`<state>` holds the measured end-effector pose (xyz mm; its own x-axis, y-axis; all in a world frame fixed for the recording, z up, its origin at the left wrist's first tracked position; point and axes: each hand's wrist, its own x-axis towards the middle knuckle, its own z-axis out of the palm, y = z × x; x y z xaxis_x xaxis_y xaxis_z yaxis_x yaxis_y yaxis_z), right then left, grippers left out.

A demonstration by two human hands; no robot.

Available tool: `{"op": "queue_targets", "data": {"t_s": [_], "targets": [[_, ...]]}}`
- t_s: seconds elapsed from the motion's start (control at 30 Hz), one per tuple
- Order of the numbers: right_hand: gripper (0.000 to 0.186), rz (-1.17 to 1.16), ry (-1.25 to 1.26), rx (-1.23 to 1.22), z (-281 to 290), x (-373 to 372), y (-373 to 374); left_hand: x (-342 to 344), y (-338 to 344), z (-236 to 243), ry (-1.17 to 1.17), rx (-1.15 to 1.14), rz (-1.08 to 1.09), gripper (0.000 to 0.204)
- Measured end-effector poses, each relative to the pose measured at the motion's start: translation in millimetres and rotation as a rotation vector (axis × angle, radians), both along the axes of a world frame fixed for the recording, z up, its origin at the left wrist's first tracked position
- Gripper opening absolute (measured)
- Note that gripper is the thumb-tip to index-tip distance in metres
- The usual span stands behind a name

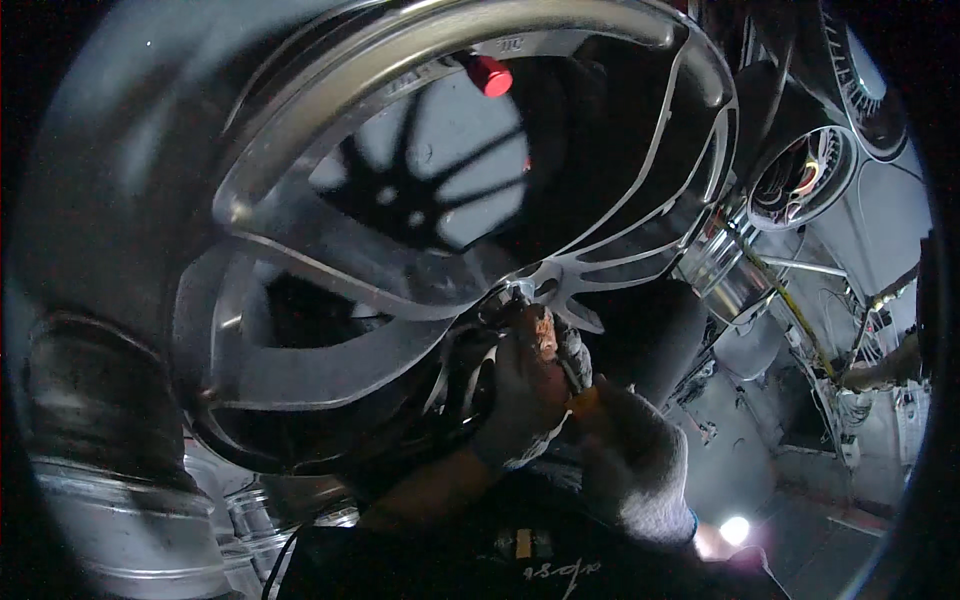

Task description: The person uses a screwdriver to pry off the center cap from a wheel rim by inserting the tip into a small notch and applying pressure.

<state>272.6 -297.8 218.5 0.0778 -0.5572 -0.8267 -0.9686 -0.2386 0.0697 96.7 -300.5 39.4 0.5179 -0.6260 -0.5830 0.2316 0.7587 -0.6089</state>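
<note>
A large metal wheel rim [340,375] with curved spokes fills the upper middle of the head view, tilted toward me. My left hand [525,395], in a greyish glove, is up against the rim's hub [520,288] with its fingers closed. What they hold is hidden in shadow. Just below and to the right, my right hand [635,450], in a pale knit glove, is closed around a tool with an orange handle [588,405]. The tool's working end lies close to my left hand and cannot be made out. A red cylindrical piece [490,76] sticks out inside the rim's upper edge.
Stacked shiny rims [120,530] stand at the left. More rims [803,178] are at the upper right. Cables and a yellowish bar [790,300] run along the right side. A bright lamp [735,530] glows at the lower right, beside my right forearm.
</note>
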Motion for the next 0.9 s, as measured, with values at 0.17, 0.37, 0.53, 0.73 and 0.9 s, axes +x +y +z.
{"op": "queue_targets", "data": {"t_s": [0.17,0.37,0.53,0.73,0.9], "targets": [[0.041,0.240,0.048,0.024,0,4,-4,-43,-18,-7,0.401,-0.504,0.377,0.027],[0.036,0.670,-0.028,0.070,-5,0,-10,-22,8,14,0.310,-0.223,0.002,0.024],[0.049,0.822,-0.111,0.162,-6,6,-17,17,18,26,0.291,-0.173,-0.139,0.022],[0.067,0.970,-0.158,0.205,-6,8,-17,55,27,31,0.188,0.137,-0.434,0.023],[0.042,0.717,-0.095,0.111,-5,9,-12,87,34,37,0.096,0.525,-0.679,0.028]]}}
